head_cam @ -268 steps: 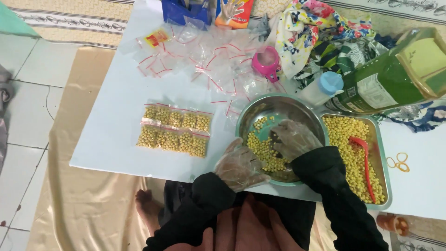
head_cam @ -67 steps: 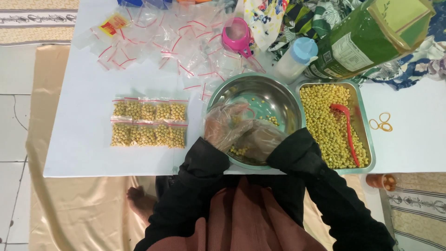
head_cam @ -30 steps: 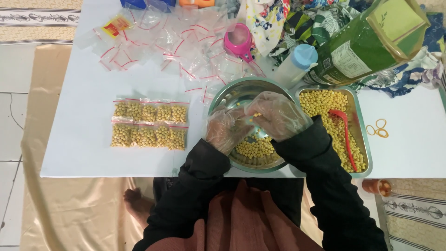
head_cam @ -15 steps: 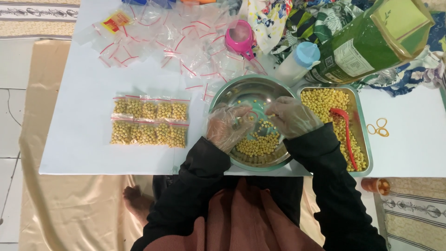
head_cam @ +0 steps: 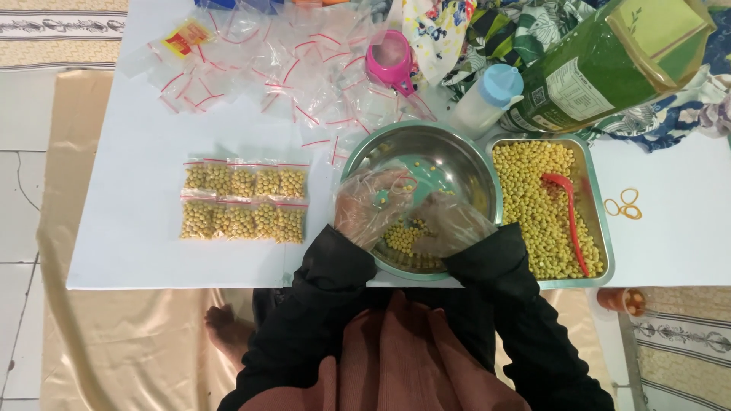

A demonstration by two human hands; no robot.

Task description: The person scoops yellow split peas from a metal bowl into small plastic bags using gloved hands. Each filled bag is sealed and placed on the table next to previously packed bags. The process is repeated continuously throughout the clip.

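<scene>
Both of your gloved hands were down in the steel bowl [head_cam: 457,152]: your left hand [head_cam: 371,205] spread loosely open, your right hand [head_cam: 451,226] cupped over the yellow beans [head_cam: 402,234], though I could not tell whether it held any. Only a small heap of beans remained there. Just right of your right hand sat one steel tray [head_cam: 598,221], full, with one red spoon [head_cam: 567,217]. Left of your left hand lay ten filled packets [head_cam: 244,202] in two rows. Beyond, many empty zip bags [head_cam: 259,72] waited, so I judged much packing remained.
</scene>
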